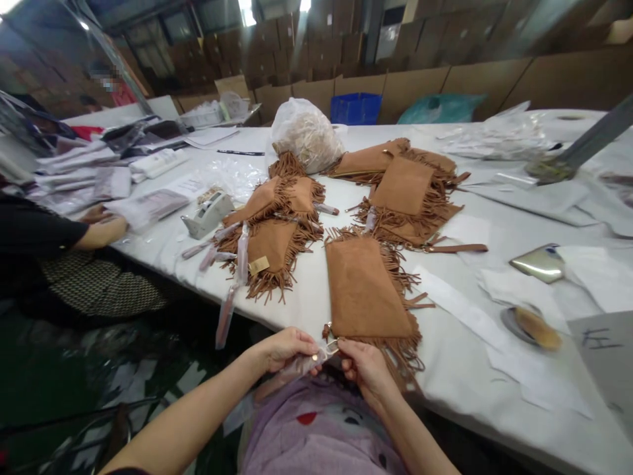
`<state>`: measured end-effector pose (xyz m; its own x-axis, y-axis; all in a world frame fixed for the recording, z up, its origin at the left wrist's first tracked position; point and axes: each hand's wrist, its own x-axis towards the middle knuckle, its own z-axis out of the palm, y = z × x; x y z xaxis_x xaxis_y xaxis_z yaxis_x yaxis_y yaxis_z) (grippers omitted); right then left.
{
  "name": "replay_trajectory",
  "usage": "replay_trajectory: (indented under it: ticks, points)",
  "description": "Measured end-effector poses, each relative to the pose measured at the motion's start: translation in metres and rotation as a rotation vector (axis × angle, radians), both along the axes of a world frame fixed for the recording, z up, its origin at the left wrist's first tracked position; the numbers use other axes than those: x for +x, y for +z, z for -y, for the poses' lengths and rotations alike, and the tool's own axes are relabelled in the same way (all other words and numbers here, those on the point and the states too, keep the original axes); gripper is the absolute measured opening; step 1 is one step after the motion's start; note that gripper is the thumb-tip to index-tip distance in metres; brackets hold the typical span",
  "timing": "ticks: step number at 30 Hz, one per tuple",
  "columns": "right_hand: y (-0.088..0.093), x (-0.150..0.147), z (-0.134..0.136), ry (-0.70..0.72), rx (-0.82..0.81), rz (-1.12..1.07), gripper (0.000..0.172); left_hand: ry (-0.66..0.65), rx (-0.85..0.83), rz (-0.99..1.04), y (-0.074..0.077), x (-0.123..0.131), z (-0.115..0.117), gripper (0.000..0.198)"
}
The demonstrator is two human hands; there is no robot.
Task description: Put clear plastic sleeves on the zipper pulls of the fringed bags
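Observation:
A tan suede fringed bag (366,290) lies flat at the near edge of the white table (459,369). Both my hands work at its near left corner, where a small metal clasp (330,348) sticks out. My left hand (289,349) pinches a clear plastic wrap with a gold bit in it, right beside the clasp. My right hand (363,366) is closed on the bag's corner at the clasp, fingers curled. More fringed bags sit in a left pile (271,231) and a right pile (405,191).
A co-worker's arm (99,231) rests on the table at the left, near a tape dispenser (208,212). A stuffed plastic bag (305,135), a blue crate (355,107), papers, a phone (539,262) and cardboard walls lie beyond.

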<state>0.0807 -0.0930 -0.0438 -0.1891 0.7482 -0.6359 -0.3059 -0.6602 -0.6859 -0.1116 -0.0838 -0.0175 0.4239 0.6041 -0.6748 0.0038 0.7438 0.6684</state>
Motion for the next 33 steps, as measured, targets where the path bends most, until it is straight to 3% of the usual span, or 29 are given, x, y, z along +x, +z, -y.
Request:
replay_trajectory:
  ticks: [7,11,14,18,27,33]
  points:
    - [-0.003,-0.004,0.003,0.068,0.113,0.148,0.025,0.162,0.020,-0.067,-0.014,0.020,0.014,0.031]
    - [0.003,0.001,0.002,0.225,0.249,0.290,0.022,0.289,0.070,-0.076,-0.020,0.040,0.014,0.030]
    - [0.005,0.010,0.005,0.325,0.300,0.284,0.030,0.362,0.078,-0.074,-0.020,0.049,0.016,0.029]
    - [0.000,0.011,0.019,0.312,0.262,0.343,0.043,0.408,0.069,-0.083,-0.016,0.052,0.018,0.022]
    - [-0.003,-0.014,0.019,0.118,0.093,0.107,0.039,0.312,0.223,-0.073,-0.008,0.039,0.024,0.035]
    - [-0.006,-0.015,0.016,0.094,0.032,0.095,0.032,0.154,0.210,-0.063,-0.017,0.020,0.043,0.042]
